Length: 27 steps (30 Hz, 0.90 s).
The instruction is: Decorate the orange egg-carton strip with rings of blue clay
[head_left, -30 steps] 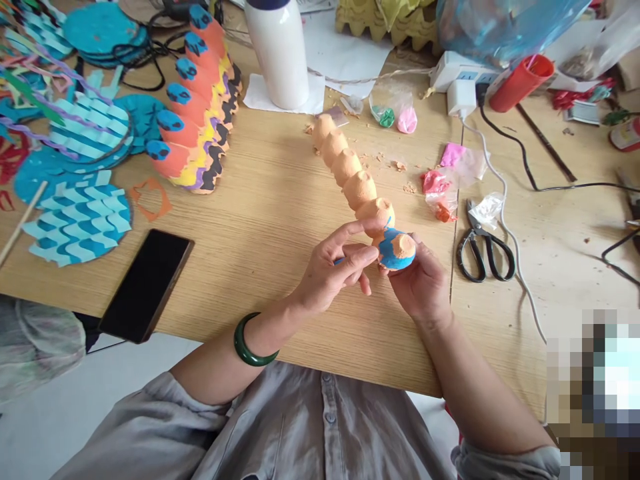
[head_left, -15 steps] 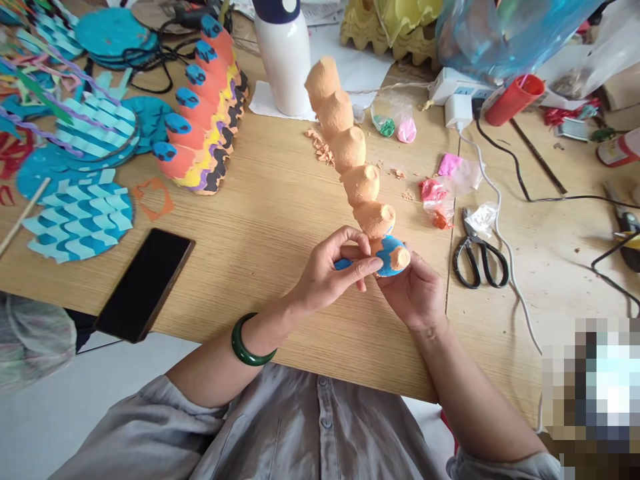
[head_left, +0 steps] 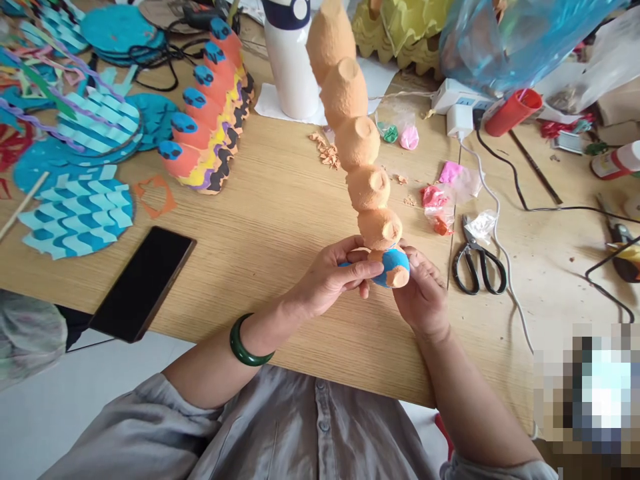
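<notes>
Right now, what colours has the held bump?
The bump shows blue and pale orange, in the head view.

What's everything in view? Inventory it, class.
Held bumpy strip: 1, orange and blue, centre
Lump: 1, blue, centre
Painted strip: 1, multicoloured, left
Discs: several, blue, far left
Smartphone: 1, black, front left
Bottle: 1, white and navy, back
Egg trays: uncountable, yellow, back
Plastic bag: 1, blue, back right
Power strip: 1, white, right
Tube: 1, red, right
Scissors: 1, black, right
Bangle: 1, green, left wrist
Left hand: 1, bare, holding strip, lump
Right hand: 1, bare, holding strip
</notes>
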{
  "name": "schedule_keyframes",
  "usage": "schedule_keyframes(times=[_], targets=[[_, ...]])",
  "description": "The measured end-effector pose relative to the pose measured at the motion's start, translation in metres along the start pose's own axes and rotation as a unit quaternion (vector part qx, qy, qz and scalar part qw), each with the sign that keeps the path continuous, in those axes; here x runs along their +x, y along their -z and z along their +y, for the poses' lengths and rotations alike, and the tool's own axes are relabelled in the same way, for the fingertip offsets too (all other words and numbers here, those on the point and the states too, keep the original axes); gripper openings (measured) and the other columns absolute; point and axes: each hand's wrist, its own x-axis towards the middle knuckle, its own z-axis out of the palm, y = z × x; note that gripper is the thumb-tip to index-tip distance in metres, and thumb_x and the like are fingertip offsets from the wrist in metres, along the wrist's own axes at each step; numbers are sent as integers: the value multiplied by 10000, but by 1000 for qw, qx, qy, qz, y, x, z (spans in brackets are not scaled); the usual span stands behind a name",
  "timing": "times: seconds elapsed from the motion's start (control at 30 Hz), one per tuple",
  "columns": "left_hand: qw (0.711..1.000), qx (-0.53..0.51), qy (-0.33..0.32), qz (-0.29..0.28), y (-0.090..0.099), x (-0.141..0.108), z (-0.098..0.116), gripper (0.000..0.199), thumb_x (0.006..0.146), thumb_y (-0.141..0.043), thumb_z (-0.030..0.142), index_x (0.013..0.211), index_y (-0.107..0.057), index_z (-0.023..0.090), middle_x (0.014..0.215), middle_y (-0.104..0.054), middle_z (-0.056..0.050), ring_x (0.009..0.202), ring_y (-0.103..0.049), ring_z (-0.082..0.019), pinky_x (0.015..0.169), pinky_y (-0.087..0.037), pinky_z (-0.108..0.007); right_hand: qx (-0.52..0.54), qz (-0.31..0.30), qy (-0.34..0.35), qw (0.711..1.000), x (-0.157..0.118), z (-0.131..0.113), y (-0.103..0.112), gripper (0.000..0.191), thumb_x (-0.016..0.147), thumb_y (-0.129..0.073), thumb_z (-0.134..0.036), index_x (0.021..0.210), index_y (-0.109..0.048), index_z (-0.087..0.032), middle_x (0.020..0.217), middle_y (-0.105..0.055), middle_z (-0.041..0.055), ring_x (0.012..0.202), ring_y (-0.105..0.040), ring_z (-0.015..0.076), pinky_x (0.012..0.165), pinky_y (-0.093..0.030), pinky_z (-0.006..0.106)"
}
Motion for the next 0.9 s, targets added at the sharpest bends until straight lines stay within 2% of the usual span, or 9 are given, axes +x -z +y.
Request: schedule_keyframes(times=[0.17, 0.37, 0.47, 0.53, 0.67, 0.8, 0.9], targets=[[1000, 7, -5, -2, -2, 1, 4, 290, 828, -847, 368, 1004, -708, 184, 582, -487, 98, 429, -293, -20, 488, -485, -209, -31, 3, 40, 999, -2, 5, 7, 269, 892, -739, -443, 689, -707, -270, 899, -600, 55, 959, -574, 254, 918, -531, 415], [1000, 25, -17, 9, -2, 0, 3, 225, 846, -798, 345, 956, -705, 171, 536, -438, 105, 413, -280, -31, 486, -521, -224, -29, -25, 55, 998, -1, 5, 8, 229, 949, -677, -398, 761, -742, -286, 930, -631, 39, 943, -592, 239, 914, -522, 394], [1000, 15, -17, 13, -1, 0, 3, 217, 865, -740, 358, 957, -712, 164, 574, -504, 86, 406, -276, -30, 501, -552, -240, -29, -31, 66, 997, 0, 4, 7, 217, 956, -685, -387, 775, -751, -286, 943, -634, 33, 944, -589, 223, 913, -512, 369], [1000, 16, -16, 16, 0, 1, 3, 269, 845, -775, 394, 970, -715, 163, 613, -547, 71, 421, -319, -33, 495, -535, -229, -45, -37, 67, 996, -1, 3, 6, 240, 950, -694, -413, 756, -747, -283, 929, -630, 33, 944, -587, 222, 904, -507, 364], [1000, 11, -3, 20, 3, 4, 2, 318, 783, -875, 400, 937, -722, 168, 580, -519, 66, 457, -386, -43, 466, -450, -197, -30, -56, 43, 997, 0, 0, 2, 282, 951, -676, -462, 751, -750, -278, 919, -650, 30, 937, -606, 225, 925, -519, 382], [1000, 7, -5, 6, 5, 6, 3, 283, 784, -879, 389, 856, -722, 166, 522, -444, 86, 432, -305, -31, 474, -447, -200, 29, -68, -17, 997, 2, 0, 1, 423, 948, -613, -618, 756, -764, -273, 824, -657, 30, 917, -635, 242, 900, -541, 404], [1000, 2, 0, -9, 6, 5, 5, 240, 816, -848, 357, 891, -731, 162, 524, -438, 96, 421, -255, -23, 485, -469, -198, 28, -67, -60, 996, 4, 1, 3, 385, 862, -722, -643, 790, -759, -267, 763, -656, 14, 816, -622, 228, 818, -540, 392]])
